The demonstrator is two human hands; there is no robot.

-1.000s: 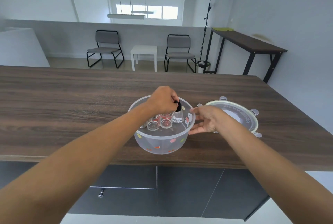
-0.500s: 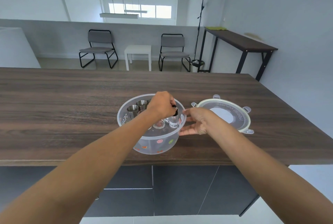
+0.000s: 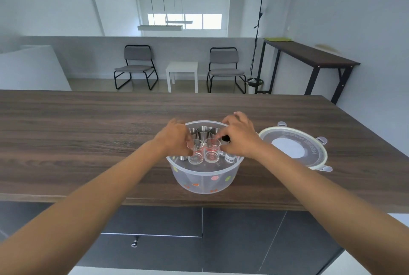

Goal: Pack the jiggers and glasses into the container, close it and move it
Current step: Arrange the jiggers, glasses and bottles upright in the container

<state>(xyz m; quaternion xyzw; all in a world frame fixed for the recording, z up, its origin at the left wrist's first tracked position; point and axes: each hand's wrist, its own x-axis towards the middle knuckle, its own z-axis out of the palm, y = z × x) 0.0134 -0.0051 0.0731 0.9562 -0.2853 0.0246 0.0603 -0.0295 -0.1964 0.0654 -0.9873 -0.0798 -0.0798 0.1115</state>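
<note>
Container (image 3: 204, 177) sits on dark wooden counter (image 3: 88, 133).

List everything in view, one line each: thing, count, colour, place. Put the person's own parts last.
Round clear plastic container with fruit prints: one, on the counter's near edge.
Clear shot glasses with red markings: two, inside the container, front.
Steel jiggers: at least three, inside, at the back.
Small black-capped bottle: one, inside, right.
Round translucent lid with clips: one, on the counter right of the container.
Dark wood counter: one.
Grey chairs: two, beyond the counter.
White side table: one, between the chairs.
Dark console table: one, right wall.
Left hand: on the left glass.
Right hand: at the right glass.
</note>
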